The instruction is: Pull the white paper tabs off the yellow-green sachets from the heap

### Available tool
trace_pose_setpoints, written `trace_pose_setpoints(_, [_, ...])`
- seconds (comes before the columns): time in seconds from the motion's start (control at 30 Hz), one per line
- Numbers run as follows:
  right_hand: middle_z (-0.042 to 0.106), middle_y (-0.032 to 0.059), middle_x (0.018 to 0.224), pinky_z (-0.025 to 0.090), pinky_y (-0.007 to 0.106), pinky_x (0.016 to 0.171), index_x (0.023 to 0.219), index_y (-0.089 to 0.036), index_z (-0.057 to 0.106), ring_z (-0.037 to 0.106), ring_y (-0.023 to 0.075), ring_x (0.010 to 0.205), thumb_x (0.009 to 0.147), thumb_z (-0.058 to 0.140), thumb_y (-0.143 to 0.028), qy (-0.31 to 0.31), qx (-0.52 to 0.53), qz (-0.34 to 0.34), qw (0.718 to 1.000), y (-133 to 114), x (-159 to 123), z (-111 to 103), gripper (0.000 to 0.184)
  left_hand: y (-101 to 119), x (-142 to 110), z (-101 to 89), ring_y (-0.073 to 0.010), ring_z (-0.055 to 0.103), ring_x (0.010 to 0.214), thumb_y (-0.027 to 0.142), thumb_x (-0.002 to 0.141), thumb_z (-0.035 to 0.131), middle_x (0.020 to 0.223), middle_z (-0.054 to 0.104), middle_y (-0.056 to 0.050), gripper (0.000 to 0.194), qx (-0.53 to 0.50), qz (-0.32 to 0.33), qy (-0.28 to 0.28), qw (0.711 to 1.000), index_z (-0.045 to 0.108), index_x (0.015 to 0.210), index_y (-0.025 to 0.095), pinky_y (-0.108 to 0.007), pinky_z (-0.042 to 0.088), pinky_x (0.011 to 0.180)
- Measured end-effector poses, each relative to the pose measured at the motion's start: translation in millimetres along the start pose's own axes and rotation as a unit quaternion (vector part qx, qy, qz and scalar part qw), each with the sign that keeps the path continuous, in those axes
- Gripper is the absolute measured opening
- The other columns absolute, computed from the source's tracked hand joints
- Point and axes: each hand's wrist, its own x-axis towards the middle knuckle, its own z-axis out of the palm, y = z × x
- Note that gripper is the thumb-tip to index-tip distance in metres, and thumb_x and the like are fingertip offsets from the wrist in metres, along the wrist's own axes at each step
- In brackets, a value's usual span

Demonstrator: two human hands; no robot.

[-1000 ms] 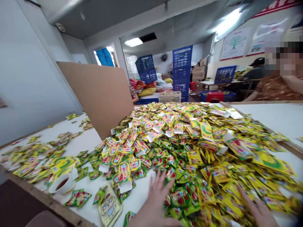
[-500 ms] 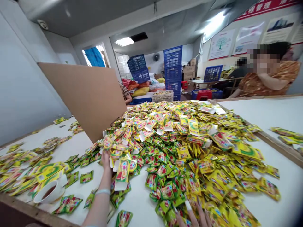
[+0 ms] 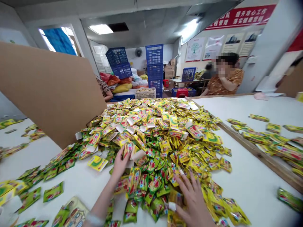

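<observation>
I'm logging the hands apart — left hand (image 3: 120, 165) touching a sachet (image 3: 129, 148), grip unclear; right hand (image 3: 191, 201) resting spread on the sachet heap (image 3: 156, 138), cardboard sheet (image 3: 47, 91) behind it, apparently banking it.

Pretty clearly a small packing workshop, honestly: tall stacks of blue plastic crates (image 3: 154, 67), brown cardboard cartons (image 3: 169, 71), long white wooden-edged worktables (image 3: 246, 179) heaped with yellow-green foil sachets (image 3: 151, 142), and a red slogan banner (image 3: 239, 16) on the wall.
</observation>
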Motion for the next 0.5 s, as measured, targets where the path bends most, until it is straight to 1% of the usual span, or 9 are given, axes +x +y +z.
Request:
trace_pose_setpoints(0.07, [0.045, 0.0113, 0.131, 0.035, 0.059, 0.094, 0.131, -0.025, 0.035, 0.028, 0.0373, 0.127, 0.078, 0.050, -0.033, -0.023, 0.038, 0.031, 0.998, 8.8, 8.8, -18.9, 0.056, 0.8, -14.5, -18.2, -0.0320, 0.032, 0.129, 0.036, 0.073, 0.059, 0.132, 0.048, -0.014, 0.049, 0.015, 0.000, -0.062, 0.998, 0.054, 0.117, 0.016, -0.047, 0.025, 0.105])
trace_pose_setpoints(0.1, [0.049, 0.0112, 0.127, 0.037, 0.054, 0.094, 0.128, -0.023, 0.039, 0.035, 0.0333, 0.123, 0.080, 0.046, -0.028, -0.030, 0.053, 0.049, 0.997, 12.1, 15.2, -27.5, 0.048, 2.6, -22.3, -26.1, -0.0330, 0.029, 0.130, 0.037, 0.072, 0.059, 0.133, 0.046, -0.014, 0.049, 0.030, 0.002, -0.074, 0.997, 0.055, 0.117, 0.017, -0.049, 0.023, 0.106])
trace_pose_setpoints(0.13, [0.053, 0.0108, 0.121, 0.039, 0.050, 0.093, 0.124, -0.022, 0.042, 0.041, 0.0299, 0.118, 0.081, 0.043, -0.024, -0.038, 0.063, 0.057, 0.996, 14.0, 22.5, -35.3, 0.043, 5.5, -30.4, -32.5, -0.0331, 0.026, 0.131, 0.039, 0.072, 0.057, 0.135, 0.042, -0.014, 0.050, 0.057, 0.011, -0.066, 0.996, 0.053, 0.118, 0.018, -0.050, 0.021, 0.106])
trace_pose_setpoints(0.2, [0.058, 0.0095, 0.110, 0.039, 0.046, 0.093, 0.118, -0.020, 0.048, 0.048, 0.0259, 0.107, 0.080, 0.041, -0.017, -0.065, 0.074, 0.043, 0.994, 13.2, 37.6, -47.3, 0.039, 14.5, -48.1, -39.8, -0.0317, 0.028, 0.130, 0.040, 0.076, 0.051, 0.138, 0.038, -0.012, 0.046, 0.119, 0.054, 0.002, 0.991, 0.051, 0.117, 0.020, -0.049, 0.024, 0.106])
trace_pose_setpoints(0.27, [0.058, 0.0081, 0.110, 0.038, 0.044, 0.092, 0.115, -0.021, 0.051, 0.048, 0.0246, 0.104, 0.075, 0.044, -0.013, -0.105, 0.075, 0.003, 0.992, 7.3, 49.7, -54.6, 0.042, 24.8, -68.5, -40.1, -0.0292, 0.037, 0.124, 0.038, 0.078, 0.048, 0.131, 0.043, -0.009, 0.036, 0.156, 0.126, 0.086, 0.976, 0.052, 0.111, 0.024, -0.046, 0.029, 0.104])
trace_pose_setpoints(0.33, [0.056, 0.0071, 0.114, 0.036, 0.043, 0.092, 0.117, -0.023, 0.050, 0.046, 0.0252, 0.106, 0.068, 0.049, -0.012, -0.147, 0.073, -0.034, 0.986, -0.3, 55.9, -57.6, 0.050, 31.6, -90.2, -35.6, -0.0255, 0.048, 0.112, 0.030, 0.079, 0.050, 0.116, 0.052, -0.007, 0.027, 0.164, 0.220, 0.119, 0.954, 0.055, 0.105, 0.025, -0.040, 0.035, 0.099])
trace_pose_setpoints(0.4, [0.056, 0.0067, 0.115, 0.036, 0.042, 0.091, 0.117, -0.024, 0.050, 0.046, 0.0260, 0.106, 0.065, 0.052, -0.013, -0.174, 0.068, -0.041, 0.982, -5.1, 56.3, -57.1, 0.053, 31.2, -110.4, -28.2, -0.0202, 0.056, 0.097, 0.018, 0.077, 0.053, 0.101, 0.059, -0.005, 0.024, 0.188, 0.346, 0.076, 0.916, 0.058, 0.099, 0.025, -0.032, 0.042, 0.089])
trace_pose_setpoints(0.47, [0.060, 0.0064, 0.106, 0.038, 0.040, 0.087, 0.108, -0.023, 0.057, 0.050, 0.0245, 0.100, 0.071, 0.050, -0.014, -0.176, 0.068, -0.024, 0.982, -4.9, 52.7, -54.1, 0.039, 23.5, -126.7, -18.4, -0.0164, 0.059, 0.087, 0.011, 0.073, 0.057, 0.089, 0.065, -0.001, 0.027, 0.241, 0.467, 0.013, 0.851, 0.062, 0.095, 0.025, -0.025, 0.042, 0.083])
trace_pose_setpoints(0.5, [0.062, 0.0066, 0.101, 0.039, 0.038, 0.085, 0.102, -0.022, 0.059, 0.052, 0.0234, 0.097, 0.076, 0.045, -0.015, -0.169, 0.070, -0.012, 0.983, -2.9, 50.1, -52.1, 0.030, 17.9, -133.2, -12.6, -0.0163, 0.059, 0.086, 0.012, 0.071, 0.060, 0.087, 0.068, 0.000, 0.028, 0.279, 0.504, -0.005, 0.817, 0.063, 0.096, 0.025, -0.025, 0.040, 0.085])
